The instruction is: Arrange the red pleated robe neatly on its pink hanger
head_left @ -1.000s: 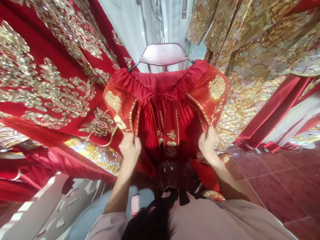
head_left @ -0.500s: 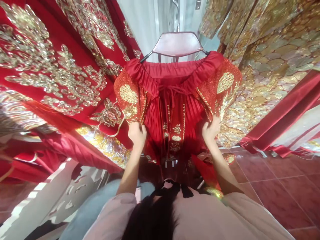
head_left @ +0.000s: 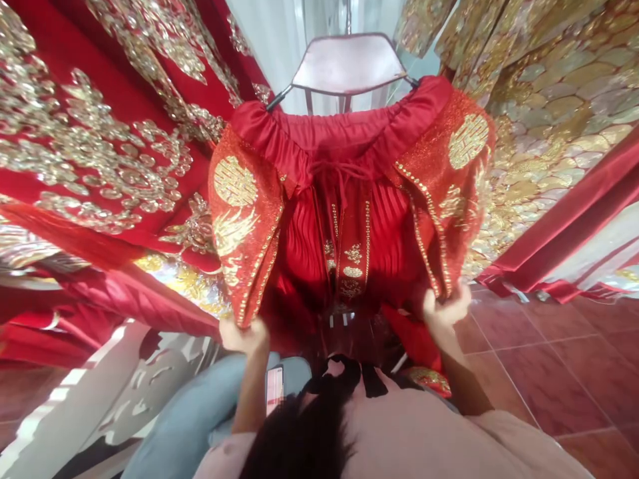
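To your left, the sparkly orange-red sleeve panel with gold embroidery and a beaded edge [head_left: 234, 219] looks light and pliable, its beads likely stiffer and apt to snag; its lower corner offers the surest hold. Ahead of and between your hands is the soft red garment with a gathered satin neckline and pleated front [head_left: 387, 233], probably slippery at the collar, hung on the white-plated hanger with dark arms [head_left: 347, 66]. To your right, the matching orange-red embroidered panel [head_left: 456, 179] should handle likewise.

Your left hand [head_left: 244, 336] is closed, pinching the left panel's bottom corner; its fingertips are hidden. Your right hand [head_left: 448, 307] pinches the right panel's lower edge, thumb inward, its remaining fingers partly behind the cloth. You cannot tell how tight either pinch is.
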A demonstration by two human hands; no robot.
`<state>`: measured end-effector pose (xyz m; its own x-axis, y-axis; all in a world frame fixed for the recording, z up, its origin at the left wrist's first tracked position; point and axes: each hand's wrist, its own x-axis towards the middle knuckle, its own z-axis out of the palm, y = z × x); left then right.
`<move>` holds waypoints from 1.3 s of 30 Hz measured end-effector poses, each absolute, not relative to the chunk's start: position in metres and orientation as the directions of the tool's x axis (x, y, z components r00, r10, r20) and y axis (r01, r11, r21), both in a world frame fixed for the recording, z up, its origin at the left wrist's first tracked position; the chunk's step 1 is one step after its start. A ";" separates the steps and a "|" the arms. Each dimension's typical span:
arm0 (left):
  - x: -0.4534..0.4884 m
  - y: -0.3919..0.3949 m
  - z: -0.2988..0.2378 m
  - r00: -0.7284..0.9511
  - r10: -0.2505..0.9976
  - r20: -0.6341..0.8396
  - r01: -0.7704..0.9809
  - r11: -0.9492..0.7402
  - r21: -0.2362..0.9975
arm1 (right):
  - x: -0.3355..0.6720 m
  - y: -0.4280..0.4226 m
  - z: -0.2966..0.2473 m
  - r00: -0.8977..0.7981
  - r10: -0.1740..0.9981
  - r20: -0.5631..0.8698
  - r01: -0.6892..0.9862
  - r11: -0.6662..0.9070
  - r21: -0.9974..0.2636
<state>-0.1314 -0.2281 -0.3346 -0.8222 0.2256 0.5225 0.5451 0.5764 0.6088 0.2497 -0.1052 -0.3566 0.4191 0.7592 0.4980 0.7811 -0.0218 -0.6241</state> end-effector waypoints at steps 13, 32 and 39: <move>-0.081 -0.176 -0.295 -0.385 0.862 -0.331 0.734 0.503 0.456 | 0.164 -0.084 -0.270 0.014 0.977 -0.212 0.961 -0.071 -0.266; -0.047 -0.084 -0.122 -0.257 0.470 0.844 0.786 -0.406 0.466 | 0.105 -0.036 -0.126 -0.147 0.658 0.739 0.420 0.717 -0.556; -0.049 -0.076 -0.111 -0.266 0.679 0.685 0.430 -0.552 0.714 | 0.102 -0.037 -0.099 -0.279 0.881 0.382 -0.096 0.370 -0.924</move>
